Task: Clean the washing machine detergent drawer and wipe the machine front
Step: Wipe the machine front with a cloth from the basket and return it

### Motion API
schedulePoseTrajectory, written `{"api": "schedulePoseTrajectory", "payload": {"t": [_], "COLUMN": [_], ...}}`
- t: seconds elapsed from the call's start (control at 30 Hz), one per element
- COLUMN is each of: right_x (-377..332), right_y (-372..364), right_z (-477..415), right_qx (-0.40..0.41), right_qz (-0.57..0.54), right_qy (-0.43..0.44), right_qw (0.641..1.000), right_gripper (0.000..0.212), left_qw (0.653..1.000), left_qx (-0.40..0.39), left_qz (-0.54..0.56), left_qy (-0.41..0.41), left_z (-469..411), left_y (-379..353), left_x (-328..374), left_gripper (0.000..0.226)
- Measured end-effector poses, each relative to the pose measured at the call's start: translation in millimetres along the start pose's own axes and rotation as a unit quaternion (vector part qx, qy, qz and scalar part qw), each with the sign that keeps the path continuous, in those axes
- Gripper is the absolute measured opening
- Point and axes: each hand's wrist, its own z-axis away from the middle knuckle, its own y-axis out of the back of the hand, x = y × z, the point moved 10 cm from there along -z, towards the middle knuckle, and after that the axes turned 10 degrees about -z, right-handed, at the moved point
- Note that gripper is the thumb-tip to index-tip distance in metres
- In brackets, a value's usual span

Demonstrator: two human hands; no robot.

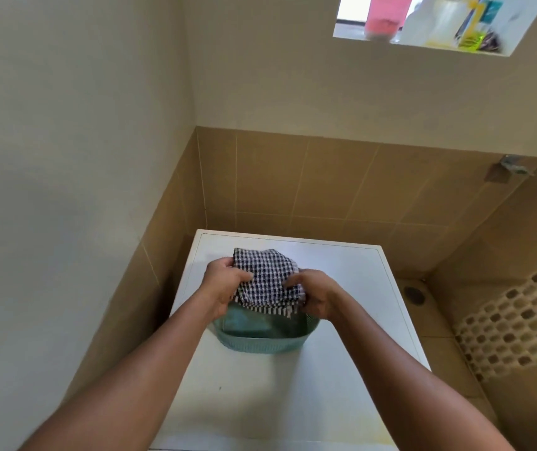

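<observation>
My left hand [224, 281] and right hand [314, 296], both 2 closed on bunched black-and-white checked cloth [268, 279], held between them above teal plastic basket [262, 343] at centre of white washing machine top [351, 278]. Machine front below near edge, unseen.

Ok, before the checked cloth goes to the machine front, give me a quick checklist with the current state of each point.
1. Left hand has a grip on the checked cloth: ok.
2. Right hand has a grip on it too: ok.
3. Cloth lifted over the teal basket: ok.
4. Basket sits squarely on the washing machine top, away from its edges: ok.
5. Cloth damp or dry: cannot tell.
6. Detergent drawer and machine front in view: not ok, both are out of frame.
</observation>
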Motion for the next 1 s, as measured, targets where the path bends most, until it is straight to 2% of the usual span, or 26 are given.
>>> {"api": "schedulePoseTrajectory", "payload": {"t": [0.07, 0.13, 0.17, 0.2, 0.23, 0.3, 0.47, 0.57, 0.7, 0.77, 0.8, 0.87, 0.93, 0.97, 1.0], "right_x": [-8, -12, -11, -10, -5, 4, 22, 12, -35, -47, -45, -29, -8, 1, 8], "right_y": [3, 0, -2, -4, -7, -13, -13, -23, -23, 2, 20, 53, 69, 70, 72], "right_z": [-7, -11, -13, -15, -19, -25, -31, -14, 30, 43, 43, 42, 42, 42, 45], "right_qx": [0.073, 0.138, 0.161, 0.176, 0.182, 0.175, 0.174, 0.189, 0.272, 0.315, 0.327, 0.331, 0.308, 0.293, 0.286], "right_qz": [0.186, 0.342, 0.404, 0.450, 0.475, 0.501, 0.526, 0.567, 0.542, 0.532, 0.526, 0.497, 0.446, 0.415, 0.386], "right_qy": [0.064, 0.098, 0.103, 0.105, 0.106, 0.109, 0.136, 0.196, 0.343, 0.335, 0.307, 0.240, 0.208, 0.208, 0.215], "right_qw": [0.978, 0.924, 0.895, 0.869, 0.855, 0.840, 0.821, 0.778, 0.718, 0.711, 0.722, 0.765, 0.814, 0.836, 0.850], "right_gripper": [0.047, 0.030, 0.015, 0.011, 0.018, 0.019, 0.016, 0.021, 0.018, 0.018, 0.020, 0.034, 0.033, 0.027, 0.022], "left_qw": [0.974, 0.927, 0.900, 0.872, 0.847, 0.816, 0.771, 0.749, 0.671, 0.645, 0.643, 0.668, 0.735, 0.759, 0.768], "left_qx": [0.072, 0.099, 0.105, 0.106, 0.103, 0.095, 0.074, 0.078, 0.158, 0.190, 0.201, 0.220, 0.212, 0.204, 0.191], "left_qz": [-0.210, -0.357, -0.419, -0.474, -0.517, -0.566, -0.625, -0.646, -0.678, -0.685, -0.687, -0.678, -0.631, -0.609, -0.602], "left_qy": [-0.036, -0.060, -0.066, -0.067, -0.067, -0.069, -0.094, -0.126, -0.255, -0.281, -0.270, -0.213, -0.133, -0.107, -0.102], "left_z": [-7, -12, -14, -15, -17, -20, -21, -14, 11, 19, 20, 20, 19, 17, 16], "left_y": [5, -4, -10, -16, -21, -27, -26, -28, -31, -23, -15, 6, 25, 31, 31], "left_x": [2, 2, 0, -1, -5, -13, -26, -16, 20, 28, 28, 23, 11, 5, 1], "left_gripper": [0.019, 0.011, 0.009, 0.008, 0.010, 0.021, 0.030, 0.031, 0.018, 0.020, 0.024, 0.032, 0.033, 0.029, 0.024]}}
